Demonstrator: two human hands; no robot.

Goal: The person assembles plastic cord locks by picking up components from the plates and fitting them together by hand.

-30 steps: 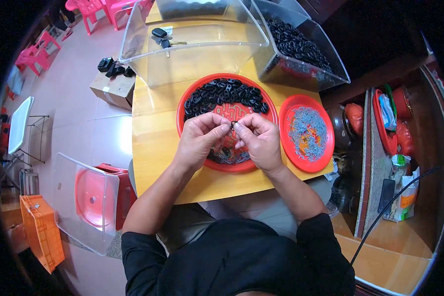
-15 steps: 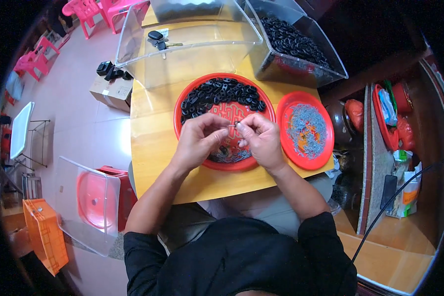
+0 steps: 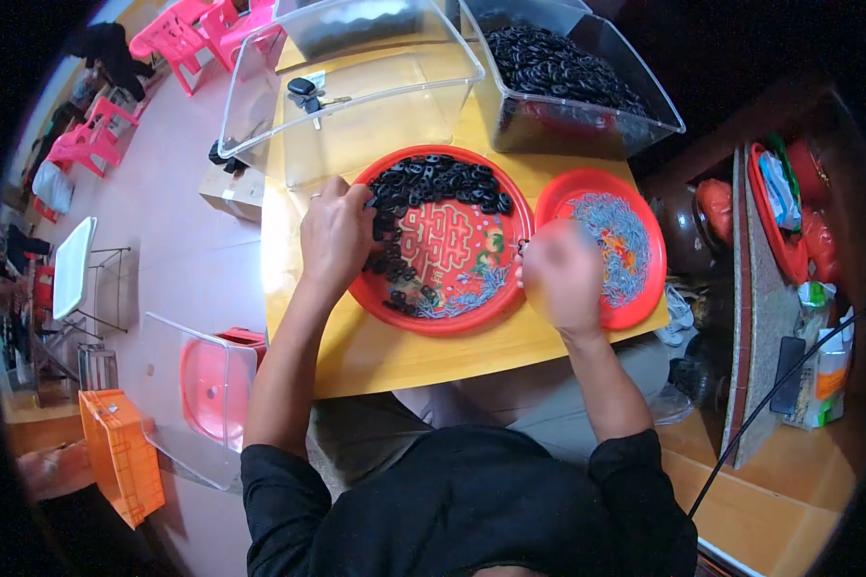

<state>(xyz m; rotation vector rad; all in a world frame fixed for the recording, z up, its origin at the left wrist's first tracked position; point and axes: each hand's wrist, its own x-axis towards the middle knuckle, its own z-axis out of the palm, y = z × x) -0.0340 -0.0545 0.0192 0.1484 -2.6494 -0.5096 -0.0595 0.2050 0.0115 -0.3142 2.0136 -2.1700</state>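
Note:
My left hand reaches to the upper left rim of a round red tray, its fingers bent together at the edge of a heap of small black oval pieces with holes. A dark piece shows at its fingertips. Blurred by motion, my right hand hovers between that tray and a smaller red plate. Beside its closed fingertips is a small dark piece, partly hidden. Thin grey metal pins cover the smaller plate; more pins lie at the near side of the round tray.
Behind the trays stand a clear bin with keys seen through it, and another clear bin full of black pieces. A cardboard box and orange crate are left of the yellow table.
My hands have parted from over the round tray's middle. The left went up and left to the black pieces; the right moved right toward the plate of pins. The view has shifted slightly.

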